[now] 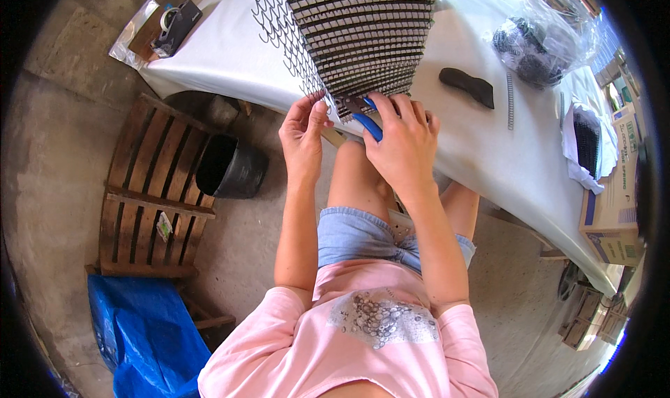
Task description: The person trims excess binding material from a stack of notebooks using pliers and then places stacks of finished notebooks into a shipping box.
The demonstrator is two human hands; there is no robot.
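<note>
A large dark mesh panel (366, 21) of woven wire rows stands at the table's front edge, rising away from me. Along its left side hangs a fringe of curved wire hooks (272, 28). My left hand (302, 143) is closed, thumb against fingers, pinching the panel's lower left corner. In my right hand (406, 146) are pliers (368, 126) with blue handles. Their dark jaws point up and left at the panel's bottom edge, close to my left fingertips. Exactly what the jaws touch is too small to tell.
A white-covered table (460, 143) holds a dark curved piece (467, 87), a thin strip (510, 101), a plastic bag of black coils (534, 52) and a tape dispenser (178, 28). Below are a black bucket (237, 167), a wooden slatted pallet (157, 160), a blue tarp (143, 335) and a cardboard box (618, 209).
</note>
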